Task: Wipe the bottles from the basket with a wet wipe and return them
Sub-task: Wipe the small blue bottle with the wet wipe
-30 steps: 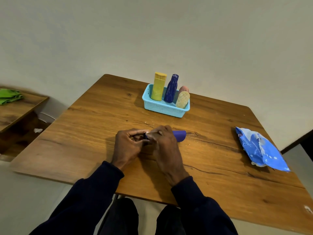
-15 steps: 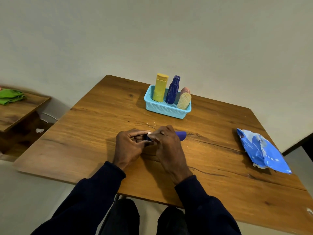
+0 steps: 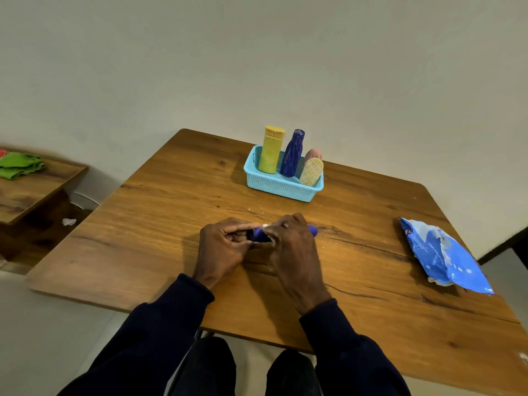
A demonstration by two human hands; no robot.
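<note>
A small blue bottle (image 3: pixel 258 234) lies sideways over the middle of the wooden table (image 3: pixel 148 224), held between both hands. My left hand (image 3: pixel 221 250) grips its left end. My right hand (image 3: pixel 294 247) curls over its right part, and a bit of white wet wipe (image 3: pixel 265 225) shows under the fingertips. The bottle's right tip pokes out past my right hand. At the back stands a light blue basket (image 3: pixel 281 185) holding a yellow bottle (image 3: pixel 271 151), a dark blue bottle (image 3: pixel 293 155), a cream bottle (image 3: pixel 311 172) and a pink bottle (image 3: pixel 313 154).
A blue wet wipe pack (image 3: pixel 445 255) lies on the table's right side. To the left stands a lower wooden side table (image 3: pixel 31 190) with a green cloth (image 3: pixel 20 165) on it. A scrap of white paper (image 3: pixel 68 222) lies on the floor below.
Both hands stay together on the small blue bottle in the same spot. More of the bottle's middle shows between the hands now, and less of its right end sticks out.
</note>
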